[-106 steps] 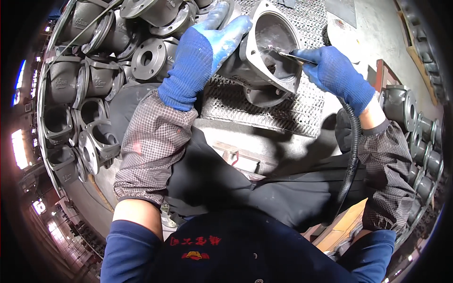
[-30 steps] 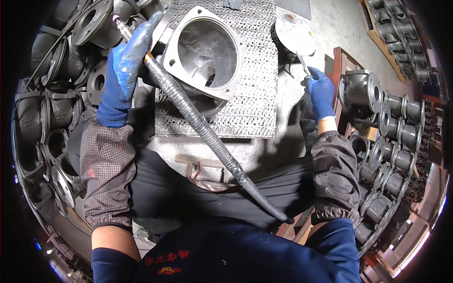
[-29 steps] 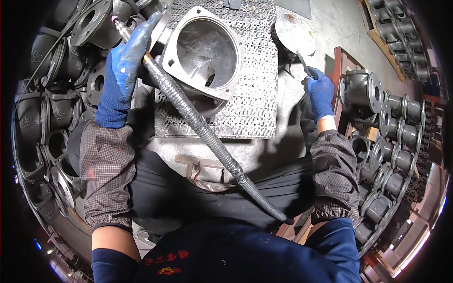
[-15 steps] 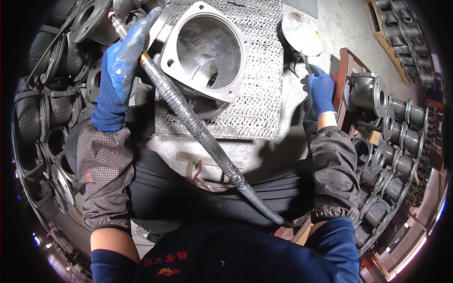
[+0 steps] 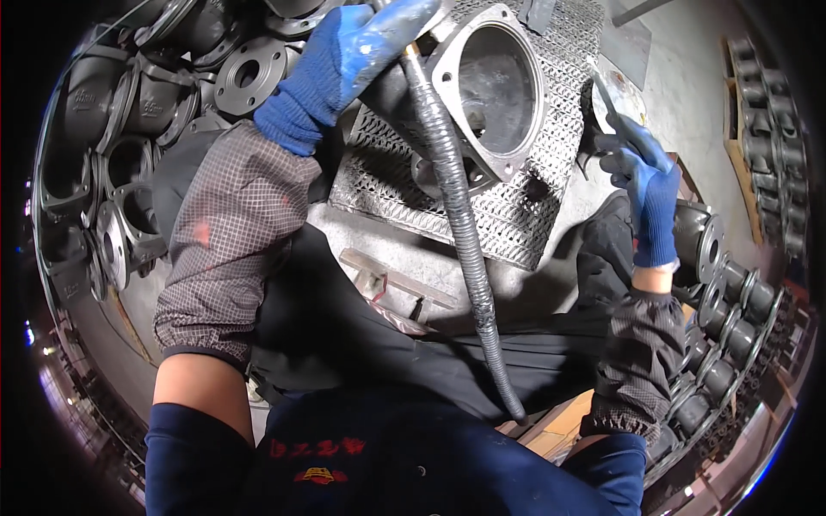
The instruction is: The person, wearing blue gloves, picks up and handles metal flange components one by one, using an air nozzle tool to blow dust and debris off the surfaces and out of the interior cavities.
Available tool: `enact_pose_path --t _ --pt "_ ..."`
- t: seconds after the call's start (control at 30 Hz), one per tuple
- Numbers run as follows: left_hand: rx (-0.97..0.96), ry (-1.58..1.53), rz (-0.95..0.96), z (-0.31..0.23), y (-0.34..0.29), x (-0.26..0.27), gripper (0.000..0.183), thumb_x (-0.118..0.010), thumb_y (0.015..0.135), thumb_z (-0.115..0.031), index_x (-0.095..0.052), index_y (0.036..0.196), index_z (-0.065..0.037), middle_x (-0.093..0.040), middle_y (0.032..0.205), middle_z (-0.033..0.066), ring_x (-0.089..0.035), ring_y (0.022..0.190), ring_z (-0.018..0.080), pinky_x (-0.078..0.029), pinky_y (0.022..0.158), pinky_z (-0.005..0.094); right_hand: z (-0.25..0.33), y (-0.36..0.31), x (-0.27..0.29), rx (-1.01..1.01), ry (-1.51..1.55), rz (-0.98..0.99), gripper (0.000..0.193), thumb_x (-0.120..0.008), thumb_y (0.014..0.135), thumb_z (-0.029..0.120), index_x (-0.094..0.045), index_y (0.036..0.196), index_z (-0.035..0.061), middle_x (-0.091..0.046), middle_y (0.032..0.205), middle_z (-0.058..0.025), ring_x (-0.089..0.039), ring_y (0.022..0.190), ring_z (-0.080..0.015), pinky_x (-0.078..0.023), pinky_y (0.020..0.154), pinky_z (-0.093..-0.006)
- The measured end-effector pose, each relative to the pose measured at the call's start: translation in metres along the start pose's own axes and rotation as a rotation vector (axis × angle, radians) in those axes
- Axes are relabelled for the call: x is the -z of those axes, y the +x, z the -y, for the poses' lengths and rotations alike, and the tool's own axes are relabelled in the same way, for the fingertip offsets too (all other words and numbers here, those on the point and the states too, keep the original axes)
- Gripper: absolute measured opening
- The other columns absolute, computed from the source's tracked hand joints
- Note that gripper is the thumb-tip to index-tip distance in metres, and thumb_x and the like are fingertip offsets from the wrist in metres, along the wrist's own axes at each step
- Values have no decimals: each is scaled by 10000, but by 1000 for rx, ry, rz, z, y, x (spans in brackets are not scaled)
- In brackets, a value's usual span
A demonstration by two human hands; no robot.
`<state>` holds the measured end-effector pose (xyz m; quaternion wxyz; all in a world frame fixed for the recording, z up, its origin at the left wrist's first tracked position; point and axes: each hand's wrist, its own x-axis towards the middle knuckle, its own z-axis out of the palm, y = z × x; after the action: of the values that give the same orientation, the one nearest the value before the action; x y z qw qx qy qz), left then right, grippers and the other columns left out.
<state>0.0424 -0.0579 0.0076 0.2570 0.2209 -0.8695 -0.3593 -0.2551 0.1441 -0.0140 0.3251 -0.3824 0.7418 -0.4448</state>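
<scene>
My left hand [image 5: 366, 52], in a blue coated glove, is closed round the upper end of a hose-fed hand tool, beside the casting. From under the palm its silver-wrapped ribbed hose [image 5: 456, 198] runs down across my lap. A grey metal casting [image 5: 495, 82] with a wide round bore and a pale machined flange lies tilted on the textured metal plate [image 5: 551, 206]. My right hand [image 5: 641, 168], also blue-gloved, grips a thin grey flat-bladed scraper [image 5: 606, 93]. The blade points up, in front of a whitish smeared disc [image 5: 628, 96].
Dark flanged castings [image 5: 151, 107] are stacked closely at the left. More castings [image 5: 740, 288] stand in rows at the right, and others [image 5: 770, 120] sit on a wooden pallet at the far right. A low wooden stand [image 5: 396, 279] is between my legs.
The view has turned, so the casting and plate appear further right and tilted. In my right hand the scraper has come up from the disc's edge. The left hand still grips the hose-fed tool.
</scene>
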Motion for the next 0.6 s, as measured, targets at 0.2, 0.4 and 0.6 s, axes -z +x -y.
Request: enact_pose_path --t 0.2,0.4,0.6 --pt "199 -187 -49 -12 2 -10 356 -512 900 -115 -452 1232 -3 -515 1168 151 -515 1061 253 -426 894 326 65 -5 -44 643 -944 144 338 -521 848 69 -650 1103 249 -653 837 -73 -637 687 -234 -526 610 -331" --pt "281 -266 -53 -16 6 -13 311 -517 905 -144 -486 1181 -3 -534 1094 125 -527 991 222 -437 842 307 70 14 -60 832 -1351 185 303 -496 849 112 -643 1094 213 -595 777 -54 -602 776 -213 -498 600 -334" --pt "331 -320 -66 -19 4 -13 277 -522 910 -173 -520 1130 -4 -554 1021 98 -539 920 191 -449 790 289 77 16 -85 631 -1651 224 291 -542 826 116 -641 1075 229 -574 810 -24 -592 779 -201 -482 593 -348"
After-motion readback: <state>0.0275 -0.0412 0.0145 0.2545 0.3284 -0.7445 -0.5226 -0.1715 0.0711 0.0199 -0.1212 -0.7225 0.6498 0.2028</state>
